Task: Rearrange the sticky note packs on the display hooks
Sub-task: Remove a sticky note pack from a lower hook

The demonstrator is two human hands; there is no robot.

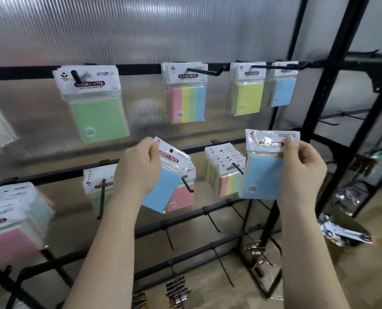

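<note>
Left hand [138,168] pinches a blue sticky note pack [163,186] by its header, off the hook [186,185]; right hand [301,168] pinches another blue pack [261,175] near the top; best line the punched hole squarely before sliding on.

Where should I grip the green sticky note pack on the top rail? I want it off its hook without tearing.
Pinch the green pack by its white header card, either side of the hook, and pull it toward you: the hook passes through the header's hole and points outward.
</note>
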